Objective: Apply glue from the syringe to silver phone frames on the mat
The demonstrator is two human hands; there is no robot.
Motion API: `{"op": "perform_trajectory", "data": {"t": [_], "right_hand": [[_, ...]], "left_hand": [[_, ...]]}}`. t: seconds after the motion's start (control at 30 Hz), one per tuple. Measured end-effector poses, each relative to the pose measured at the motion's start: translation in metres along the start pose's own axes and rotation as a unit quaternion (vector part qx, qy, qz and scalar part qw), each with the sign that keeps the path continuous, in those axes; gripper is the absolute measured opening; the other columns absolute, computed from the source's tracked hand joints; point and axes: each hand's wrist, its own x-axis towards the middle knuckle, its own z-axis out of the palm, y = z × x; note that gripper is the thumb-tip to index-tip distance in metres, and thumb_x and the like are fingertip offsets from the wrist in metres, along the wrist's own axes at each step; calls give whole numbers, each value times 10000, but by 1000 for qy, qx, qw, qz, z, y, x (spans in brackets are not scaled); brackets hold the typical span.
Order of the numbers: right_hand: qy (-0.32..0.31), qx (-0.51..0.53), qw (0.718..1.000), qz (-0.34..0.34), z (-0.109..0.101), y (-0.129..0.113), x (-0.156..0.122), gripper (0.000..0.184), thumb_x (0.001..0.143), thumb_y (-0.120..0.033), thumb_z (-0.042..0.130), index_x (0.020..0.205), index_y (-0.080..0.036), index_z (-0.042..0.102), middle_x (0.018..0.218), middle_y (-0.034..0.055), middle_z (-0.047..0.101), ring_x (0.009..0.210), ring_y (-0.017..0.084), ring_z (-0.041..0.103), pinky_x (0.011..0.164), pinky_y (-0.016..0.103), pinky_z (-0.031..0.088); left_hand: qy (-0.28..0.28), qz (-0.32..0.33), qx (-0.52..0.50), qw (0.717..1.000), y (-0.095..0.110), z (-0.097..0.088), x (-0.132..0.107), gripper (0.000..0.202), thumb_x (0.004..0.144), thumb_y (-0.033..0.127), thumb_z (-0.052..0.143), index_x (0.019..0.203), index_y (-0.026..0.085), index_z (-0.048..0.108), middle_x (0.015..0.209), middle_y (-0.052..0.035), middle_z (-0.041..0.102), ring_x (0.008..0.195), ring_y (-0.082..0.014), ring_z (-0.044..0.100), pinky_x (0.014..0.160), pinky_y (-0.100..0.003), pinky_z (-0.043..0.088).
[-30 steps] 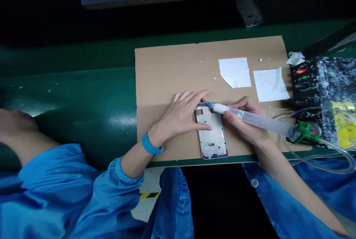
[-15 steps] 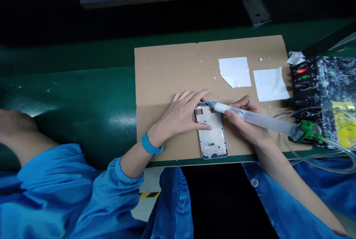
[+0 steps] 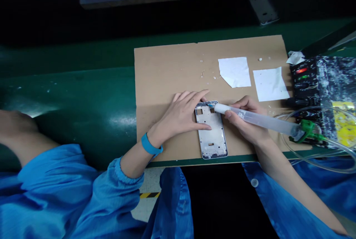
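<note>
While our left hand (image 3: 179, 116) is spread open on the frame (image 3: 213, 137), likely bracing it by the near edge of the cardboard (image 3: 167, 72), our right hand (image 3: 251, 130) grips the syringe (image 3: 261, 119) pen-style, presumably for fine control.

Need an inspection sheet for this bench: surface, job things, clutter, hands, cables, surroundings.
Surface: brown cardboard sheet on green bench.
Job things: phone-like frame, lying flat; translucent syringe, blue tip at the frame's far end.
Clutter: two white paper pieces, scattered white bits.
Hands: left hand spread, thumb over the frame; right hand grips the syringe.
Cables: clear tubing looped beside the box; electrical cables, nothing seen.
Surroundings: paint-worn box, red display lit; another person's forearm at left.
</note>
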Motion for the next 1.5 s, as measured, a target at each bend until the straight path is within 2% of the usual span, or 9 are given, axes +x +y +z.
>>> {"op": "perform_trajectory", "data": {"t": [0.23,0.53,0.73,1.0,1.13,1.37,1.5], "right_hand": [[-3,0,1000,14,-1,3,-2,369,944,-539,951,892,-297,678,786,17,781,648,205,669,575,347,518],[-5,5,1000,-3,-2,5,-1,365,939,-528,952,875,-299,675,761,-2,759,625,191,645,550,328,501],[-6,-3,1000,8,-3,4,-1,408,946,-590,943,864,-304,664,749,6,752,625,199,643,547,341,488],[-8,0,1000,1,-2,5,-3,366,963,-511,943,876,-297,659,772,-5,744,634,188,626,572,340,489],[-6,-2,1000,3,-3,6,-2,371,948,-531,958,875,-289,687,770,1,762,641,190,654,579,332,491],[-7,-5,1000,8,-4,7,-3,314,939,-479,961,879,-294,714,759,7,780,619,192,667,558,330,490],[-3,-2,1000,4,-2,3,-3,337,939,-503,960,861,-295,708,737,5,771,601,192,655,543,329,479]], "left_hand": [[-8,-7,3,1000,2,-1,0,1150,907,726,971,1839,333,424,1596,-118,737,1427,-404,642,1225,-520,414],[1,1,-1,1000,-1,1,0,1133,914,735,963,1828,322,435,1596,-118,740,1420,-397,645,1218,-511,413],[2,2,1,1000,-1,1,0,1149,893,723,988,1812,292,451,1611,-126,732,1426,-393,647,1235,-508,407],[0,1,-1,1000,0,0,0,1148,901,741,975,1819,299,447,1601,-124,736,1418,-393,650,1240,-513,407],[-4,-3,4,1000,1,0,0,1160,895,731,987,1816,269,455,1601,-132,732,1420,-392,650,1235,-504,411],[-1,0,13,1000,0,1,0,1132,917,742,962,1825,306,445,1617,-127,724,1432,-396,639,1219,-507,416],[5,2,6,1000,-1,2,-1,1138,908,736,974,1816,290,452,1608,-126,732,1413,-388,651,1225,-504,415]]}}
